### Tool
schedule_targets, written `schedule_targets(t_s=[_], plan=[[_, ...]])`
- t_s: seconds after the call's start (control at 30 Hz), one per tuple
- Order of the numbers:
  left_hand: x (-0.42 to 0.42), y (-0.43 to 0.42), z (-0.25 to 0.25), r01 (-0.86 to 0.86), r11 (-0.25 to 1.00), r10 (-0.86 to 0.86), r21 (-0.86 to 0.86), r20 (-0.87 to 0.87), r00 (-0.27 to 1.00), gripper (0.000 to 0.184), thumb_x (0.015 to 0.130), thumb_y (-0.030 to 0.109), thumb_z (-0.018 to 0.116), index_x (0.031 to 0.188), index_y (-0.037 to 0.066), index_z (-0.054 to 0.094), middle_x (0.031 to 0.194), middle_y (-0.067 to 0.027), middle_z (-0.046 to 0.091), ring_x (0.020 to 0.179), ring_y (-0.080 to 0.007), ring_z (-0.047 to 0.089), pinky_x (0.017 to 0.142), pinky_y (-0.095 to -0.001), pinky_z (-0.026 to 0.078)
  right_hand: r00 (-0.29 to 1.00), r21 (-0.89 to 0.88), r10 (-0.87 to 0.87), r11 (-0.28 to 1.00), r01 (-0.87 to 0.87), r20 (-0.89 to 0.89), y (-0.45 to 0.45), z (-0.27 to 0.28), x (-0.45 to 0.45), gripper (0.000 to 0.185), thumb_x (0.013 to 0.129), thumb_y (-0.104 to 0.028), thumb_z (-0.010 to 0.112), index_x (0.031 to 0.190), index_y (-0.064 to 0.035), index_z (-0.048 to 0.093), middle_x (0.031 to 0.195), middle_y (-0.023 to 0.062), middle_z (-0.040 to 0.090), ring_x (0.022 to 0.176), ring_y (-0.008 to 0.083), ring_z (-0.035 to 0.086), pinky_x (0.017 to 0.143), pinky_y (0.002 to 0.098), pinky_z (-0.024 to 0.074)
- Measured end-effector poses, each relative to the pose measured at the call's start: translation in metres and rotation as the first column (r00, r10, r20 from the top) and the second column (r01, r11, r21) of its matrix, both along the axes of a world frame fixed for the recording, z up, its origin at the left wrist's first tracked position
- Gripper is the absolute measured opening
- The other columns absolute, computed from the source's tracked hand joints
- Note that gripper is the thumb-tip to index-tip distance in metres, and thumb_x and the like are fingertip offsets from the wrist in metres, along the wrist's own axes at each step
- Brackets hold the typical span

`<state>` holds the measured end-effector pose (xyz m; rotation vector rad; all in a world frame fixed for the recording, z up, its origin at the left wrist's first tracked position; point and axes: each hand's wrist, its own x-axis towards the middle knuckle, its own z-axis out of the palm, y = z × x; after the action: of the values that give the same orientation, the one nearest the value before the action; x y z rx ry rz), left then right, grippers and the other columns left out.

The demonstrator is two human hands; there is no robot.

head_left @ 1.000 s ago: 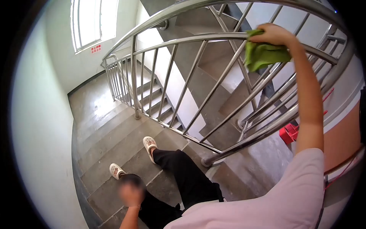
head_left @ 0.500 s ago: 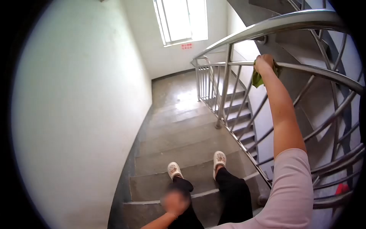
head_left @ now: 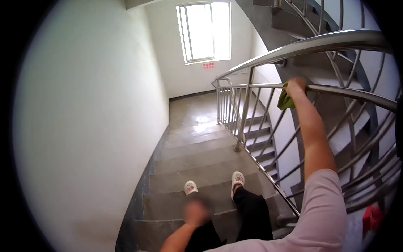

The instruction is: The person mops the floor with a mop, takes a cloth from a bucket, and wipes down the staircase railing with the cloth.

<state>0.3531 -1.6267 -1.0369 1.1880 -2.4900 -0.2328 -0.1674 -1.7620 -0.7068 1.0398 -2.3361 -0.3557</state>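
Note:
My right hand [head_left: 296,86] is wrapped round the lower metal rail [head_left: 336,90] of the stair railing, with a green cloth [head_left: 286,101] bunched in it and hanging down on its left side. Below, my left hand [head_left: 196,213] rests over my left knee; a blur covers its fingers, so what they do is hidden. Above the lower rail runs the thicker top handrail [head_left: 310,45], which my right hand does not touch.
Grey steps [head_left: 201,166] lead down to a landing [head_left: 195,110] below a bright window [head_left: 204,31]. A pale wall [head_left: 92,117] borders the left side. My feet wear white clogs [head_left: 238,179]. Something red [head_left: 371,217] lies at the lower right behind the bars.
The view has swung right-to-left across the stairs, so the window and landing now sit near the middle. My right hand keeps the cloth on the lower rail, farther down along it than before.

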Motion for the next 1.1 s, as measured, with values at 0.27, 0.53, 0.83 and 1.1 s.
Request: schedule_targets(t_s=[0.27,0.53,0.83,1.1], plan=[[0.006,0.015,0.014,-0.009,0.995,0.013,0.103,-0.041,0.999,0.014,0.075,0.018,0.054,0.07,0.006,0.059,0.066,-0.014,0.057,0.058,-0.0298,0.055,0.05,-0.0421,0.043,0.966,-0.029,0.054,0.998,-0.064,-0.252,0.245,0.155,0.084,0.051,0.077,-0.055,0.053,0.09,-0.0067,0.061,0.079,0.015,0.063,0.079,0.031,0.06,0.07,0.0403,0.0474],[0.027,0.004,-0.003,0.184,0.95,-0.213,-0.252,-0.091,0.973,0.01,0.074,0.016,0.055,0.076,0.008,0.061,0.073,-0.0117,0.056,0.064,-0.0279,0.055,0.057,-0.0391,0.044,0.905,-0.167,-0.253,0.964,0.206,-0.342,0.381,0.239,0.175,0.045,0.078,-0.039,0.059,0.112,-0.0106,0.052,0.112,0.0139,0.047,0.1,0.0305,0.048,0.085,0.0443,0.0385],[0.023,0.001,-0.021,0.263,0.945,-0.281,-0.193,-0.073,0.957,0.014,0.075,0.018,0.057,0.079,0.005,0.061,0.075,-0.0129,0.056,0.066,-0.0281,0.054,0.059,-0.0396,0.044,0.759,-0.654,-0.051,0.547,-0.523,-0.65,0.356,0.104,0.098,0.056,0.078,-0.031,0.064,0.124,-0.0098,0.042,0.118,0.0221,0.042,0.102,0.0377,0.046,0.083,0.0436,0.042],[0.031,0.002,-0.015,0.151,0.989,-0.15,0.003,0.069,0.986,0.023,0.075,0.02,0.059,0.093,0.005,0.059,0.08,-0.013,0.057,0.071,-0.029,0.055,0.061,-0.0396,0.043,0.991,-0.993,0.067,0.017,-0.113,-0.111,0.303,-0.065,0.094,0.04,0.083,-0.024,0.059,0.104,0.0038,0.039,0.09,0.0239,0.054,0.085,0.0379,0.055,0.073,0.041,0.0418]])
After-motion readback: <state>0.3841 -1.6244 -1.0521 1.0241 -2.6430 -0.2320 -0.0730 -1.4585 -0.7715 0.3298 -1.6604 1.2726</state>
